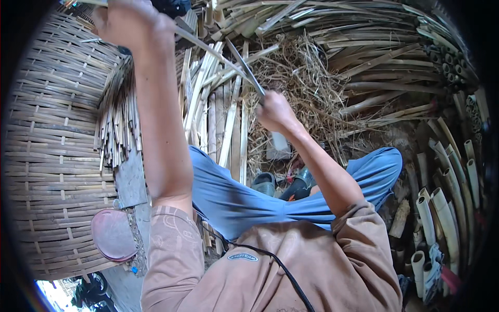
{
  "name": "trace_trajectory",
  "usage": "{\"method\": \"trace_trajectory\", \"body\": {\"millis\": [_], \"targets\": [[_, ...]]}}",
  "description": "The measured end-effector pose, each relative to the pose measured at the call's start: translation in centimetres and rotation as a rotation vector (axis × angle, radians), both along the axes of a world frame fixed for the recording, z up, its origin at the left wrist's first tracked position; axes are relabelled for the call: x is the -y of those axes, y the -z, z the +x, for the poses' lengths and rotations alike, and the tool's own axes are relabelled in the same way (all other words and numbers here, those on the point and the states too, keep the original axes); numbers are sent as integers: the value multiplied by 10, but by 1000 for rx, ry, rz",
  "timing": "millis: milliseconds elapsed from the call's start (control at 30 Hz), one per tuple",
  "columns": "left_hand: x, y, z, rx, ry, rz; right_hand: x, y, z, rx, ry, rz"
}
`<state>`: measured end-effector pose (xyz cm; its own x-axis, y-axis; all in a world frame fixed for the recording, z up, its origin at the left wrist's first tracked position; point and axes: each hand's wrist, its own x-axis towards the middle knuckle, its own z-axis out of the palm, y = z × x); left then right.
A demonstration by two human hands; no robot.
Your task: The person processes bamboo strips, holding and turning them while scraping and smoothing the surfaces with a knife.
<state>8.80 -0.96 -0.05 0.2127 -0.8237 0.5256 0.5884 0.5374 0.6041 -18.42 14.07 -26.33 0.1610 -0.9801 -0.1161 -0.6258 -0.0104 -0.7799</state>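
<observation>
My right hand (275, 112) is closed round the handle of a knife (254, 81), whose narrow blade points up and away to the left. A long pale bamboo strip (210, 50) crosses the blade and seems to touch it; exactly how they meet is too fine to tell. Stretched far out at the upper left, my left hand (130, 23) is closed on the same strip, somewhat blurred, with its fingers partly hidden. Beneath the knife lie several split bamboo slats (228, 117) and a heap of curly shavings (301, 73).
A large woven bamboo panel (62, 151) fills the left side, with a bundle of thin sticks (118, 122) against it. Cut bamboo lengths (442, 208) stand at the right. Long split pieces (374, 39) are stacked along the far side. A round reddish lid-like object (112, 234) lies lower left.
</observation>
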Motion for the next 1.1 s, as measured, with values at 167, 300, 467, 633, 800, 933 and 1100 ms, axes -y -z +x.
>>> {"method": "trace_trajectory", "body": {"millis": [167, 300, 467, 633, 800, 933, 1100], "targets": [[-63, 19, -82, 244, -72, -167, -55, 134, -70, -20, 267, 246], [-64, 86, -95, 641, -753, -235, -107, 172, -84, 91, 416, 287], [-63, 236, -151, 476, -777, 29, -119, 201, -98, 133, 485, 411], [-18, 242, -142, 552, -789, 36, -112, 188, -99, 80, 485, 255], [11, 157, -77, 919, -360, 163, -114, 188, -99, 127, 531, 257], [26, 117, -53, 1323, -576, -32, -113, 206, -112, 168, 573, 243], [5, 121, -13, 1896, -557, -16, -113, 207, -113, 108, 566, 156]]}}
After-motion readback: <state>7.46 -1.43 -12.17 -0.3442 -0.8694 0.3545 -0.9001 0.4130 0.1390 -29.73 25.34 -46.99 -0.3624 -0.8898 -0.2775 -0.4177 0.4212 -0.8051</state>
